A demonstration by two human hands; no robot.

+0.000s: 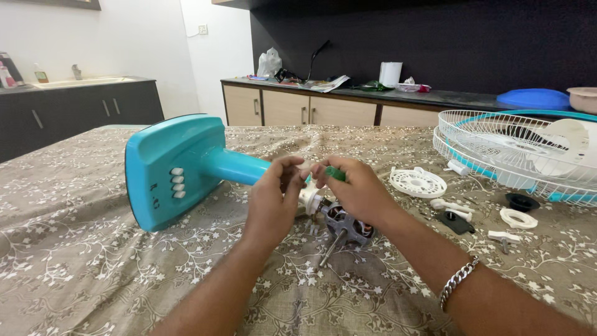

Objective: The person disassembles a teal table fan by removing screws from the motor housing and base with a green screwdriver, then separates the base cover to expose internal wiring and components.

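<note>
Turquoise fan stand (180, 165) lay stripped, grille (497, 146) already off; left hand (273, 199) and right hand (354, 190) pinched its bare motor (345, 224), not yet freed.

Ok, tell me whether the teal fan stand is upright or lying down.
Lying down. The teal fan stand rests on its side on the patterned tablecloth, base edge on the cloth, pole pointing sideways toward the left hand and right hand.
</note>
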